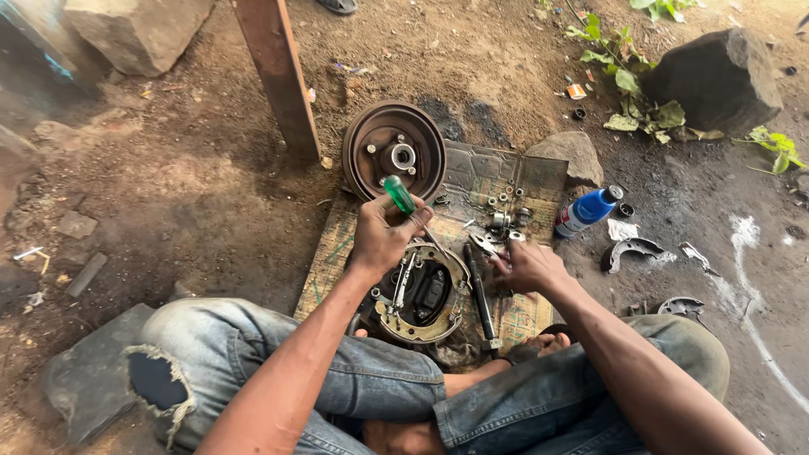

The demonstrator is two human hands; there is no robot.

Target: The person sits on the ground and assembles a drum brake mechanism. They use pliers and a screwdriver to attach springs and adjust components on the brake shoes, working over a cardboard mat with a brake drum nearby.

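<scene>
On the dirt floor, head view: person sits cross-legged, brake backing plate assembly (421, 295) lies between the knees on a worn mat (337, 244).

Left hand (383, 236) is clenched around a green-handled screwdriver (399, 195), handle up, shaft angled down to the upper rim of the assembly, near the top of the brake shoes (451, 261). The tip itself is hidden behind the hand, so can't tell exactly what it bears on.

Right hand (527, 265) rests on the mat just right of the assembly, fingers curled over a small metal piece (484, 244). Looks like a pinch grip, though the part is too small to identify.

Black rod-like tool (480, 299) lies between the assembly and the right hand. Brake drum (394, 152) leans behind the left hand, open face toward the camera. Loose nuts and small fittings (501, 211) are scattered on the mat beyond the right hand. Blue bottle (587, 211) lies on its side off the mat's right edge; spare brake shoe (630, 250) sits in the dirt past it.

Risks, my read:
- Screwdriver is levering by one hand, assembly not clamped. A slip sends the tip toward the right hand or a leg.
- If a return spring is under tension, it could snap loose and fly.
- Small parts sit near the mat edge; a knock puts them in the dirt, where grit gets into the brake.
- Bottle sits close to the friction parts, so a leak could contaminate them.
</scene>
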